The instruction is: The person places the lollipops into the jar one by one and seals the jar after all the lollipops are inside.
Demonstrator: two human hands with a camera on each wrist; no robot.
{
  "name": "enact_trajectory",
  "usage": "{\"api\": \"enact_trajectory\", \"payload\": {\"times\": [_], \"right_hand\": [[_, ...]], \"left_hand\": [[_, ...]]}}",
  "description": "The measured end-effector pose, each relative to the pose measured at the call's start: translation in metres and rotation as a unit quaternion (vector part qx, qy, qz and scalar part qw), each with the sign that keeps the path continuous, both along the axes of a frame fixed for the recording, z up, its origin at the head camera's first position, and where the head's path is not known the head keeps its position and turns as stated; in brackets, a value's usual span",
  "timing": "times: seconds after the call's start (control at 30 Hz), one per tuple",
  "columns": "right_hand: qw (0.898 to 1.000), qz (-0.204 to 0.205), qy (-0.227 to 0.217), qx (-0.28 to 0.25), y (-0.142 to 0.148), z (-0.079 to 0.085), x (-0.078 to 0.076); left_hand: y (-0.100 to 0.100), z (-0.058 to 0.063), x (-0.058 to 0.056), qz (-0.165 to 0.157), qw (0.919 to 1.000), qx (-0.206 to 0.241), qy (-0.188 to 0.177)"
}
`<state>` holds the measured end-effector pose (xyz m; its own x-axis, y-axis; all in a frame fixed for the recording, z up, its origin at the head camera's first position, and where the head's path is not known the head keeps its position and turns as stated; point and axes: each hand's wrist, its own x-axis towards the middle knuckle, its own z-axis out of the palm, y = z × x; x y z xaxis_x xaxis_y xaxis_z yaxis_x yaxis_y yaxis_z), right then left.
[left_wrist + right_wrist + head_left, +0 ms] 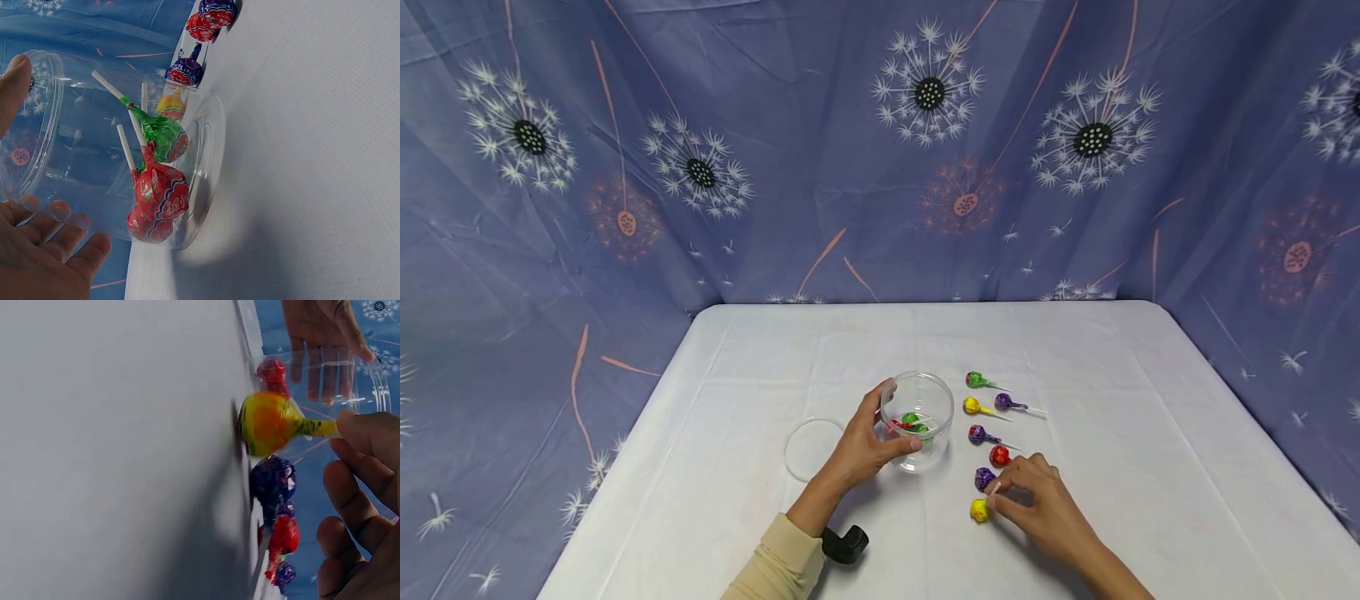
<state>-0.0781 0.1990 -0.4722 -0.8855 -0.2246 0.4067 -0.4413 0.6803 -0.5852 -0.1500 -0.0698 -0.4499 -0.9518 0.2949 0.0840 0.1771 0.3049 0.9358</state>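
Note:
My left hand [861,450] grips a clear plastic jar [936,452], thumb on the near side and fingers round the far side. Red lollipops [161,190] and green lollipops [165,137] lie inside, sticks slanting toward the mouth. To the right of the jar, my right hand [1047,507] pinches a yellow lollipop [267,423] by its stick, between thumb and forefinger. Its wrapped head hangs at or just above the white cloth; contact is unclear. Close to these fingers lie a purple lollipop [984,477] and a red lollipop [1000,456].
Farther back on the white table [1097,367] lie a green lollipop [975,380], a yellow lollipop [972,406] and purple lollipops [1004,402]. A clear round lid [787,450] rests left of the jar. A blue dandelion-print curtain [820,167] hangs behind the table.

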Motion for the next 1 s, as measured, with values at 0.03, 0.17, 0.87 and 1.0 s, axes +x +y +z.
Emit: {"api": "enact_trajectory", "payload": {"times": [0.03, 0.17, 0.87, 1.0], "right_hand": [[1.000, 0.003, -0.003, -0.006, -0.001, 0.002, -0.001], [0.999, 0.009, -0.024, -0.028, -0.003, 0.012, -0.007], [0.996, 0.041, 0.009, -0.083, -0.027, 0.102, -0.066], [0.995, 0.046, -0.010, -0.091, -0.034, 0.107, -0.075]], "left_hand": [[0.000, 0.000, 0.000, 0.000, 1.0000, 0.001, 0.001], [0.001, -0.001, -0.001, 0.001, 1.0000, 0.001, 0.003], [0.000, 0.000, 0.000, -0.001, 1.0000, -0.003, 0.000], [0.000, 0.001, 0.000, -0.003, 1.0000, 0.001, -0.001]]}}
